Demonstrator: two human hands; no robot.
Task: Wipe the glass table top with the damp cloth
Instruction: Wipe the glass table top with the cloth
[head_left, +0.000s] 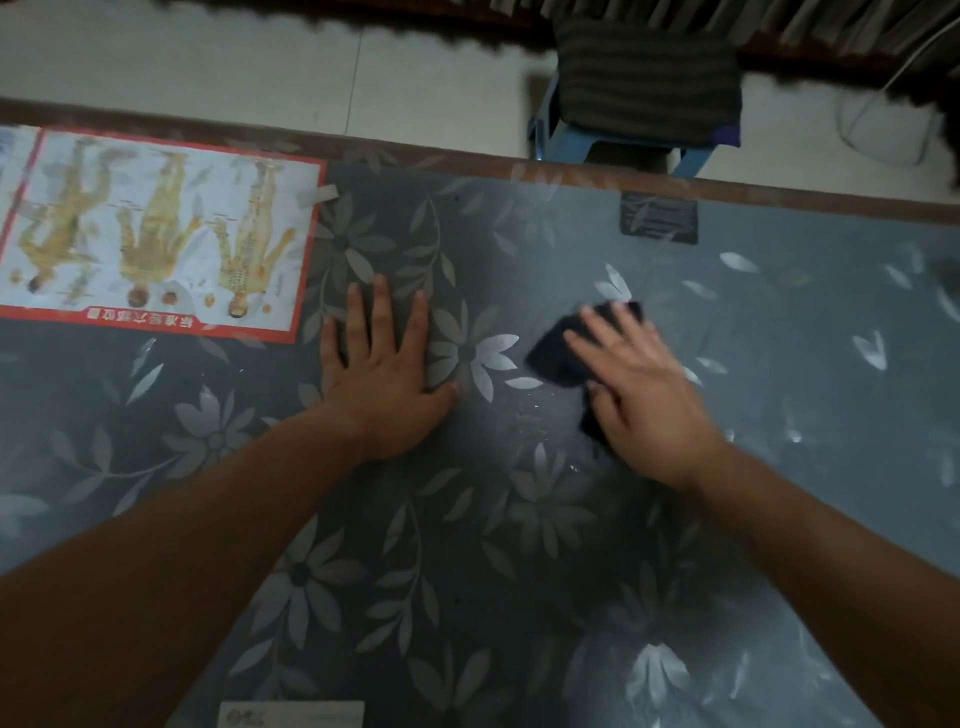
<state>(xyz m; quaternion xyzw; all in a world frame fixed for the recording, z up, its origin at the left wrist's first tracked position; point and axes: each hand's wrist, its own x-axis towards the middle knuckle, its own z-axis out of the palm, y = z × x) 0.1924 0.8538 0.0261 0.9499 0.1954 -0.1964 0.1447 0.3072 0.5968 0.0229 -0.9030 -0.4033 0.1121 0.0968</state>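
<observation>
Two hands down on the glass table (779, 364)! Left hand (382, 374) lies flat, fingers (383, 312) spread wide and straight, holding nothing. Right hand (639, 395), blurred, presses the dark cloth (558, 358) onto the glass, fingers straight over it. Cloth shows past the fingertips and thumb-side. Beyond the left little finger lies a red-bordered chart (156, 234).

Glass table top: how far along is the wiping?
Underway. Droplets beside the dark cloth suggest that patch is wetted. The right hand presses the cloth flat on the glass table top; the left hand rests flat. How much remains unwiped cannot be told.
</observation>
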